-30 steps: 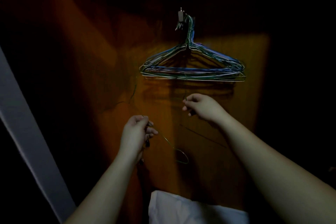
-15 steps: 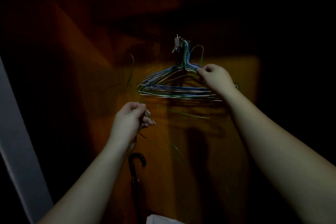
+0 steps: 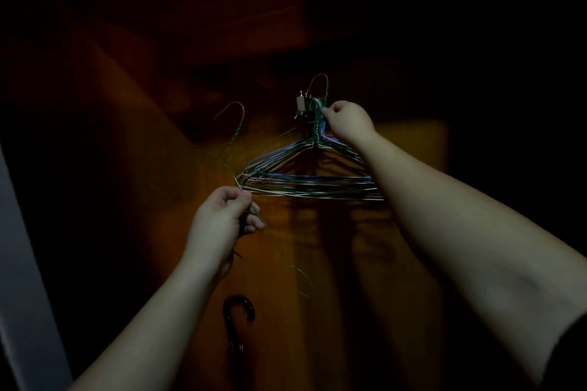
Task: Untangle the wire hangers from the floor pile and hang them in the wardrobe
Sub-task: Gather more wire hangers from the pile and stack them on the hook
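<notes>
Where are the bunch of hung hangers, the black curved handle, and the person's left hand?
bunch of hung hangers [image 3: 305, 182], head view, on the bottom bars.
black curved handle [image 3: 238, 305], head view, on the crook.
left hand [image 3: 219, 219], head view, on its back, gripping wire.

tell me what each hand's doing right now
Left hand: closed, pinching a loose green hanger.
Right hand: closed, pinching a hanger's neck at the wall hook.

Hanger bundle [image 3: 305, 174] on wardrobe hook [image 3: 301, 104].

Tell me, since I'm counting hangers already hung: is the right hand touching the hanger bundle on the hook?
Touching. The head view shows the right hand pinching the twisted necks of the hanger bundle just below the hook.
</notes>
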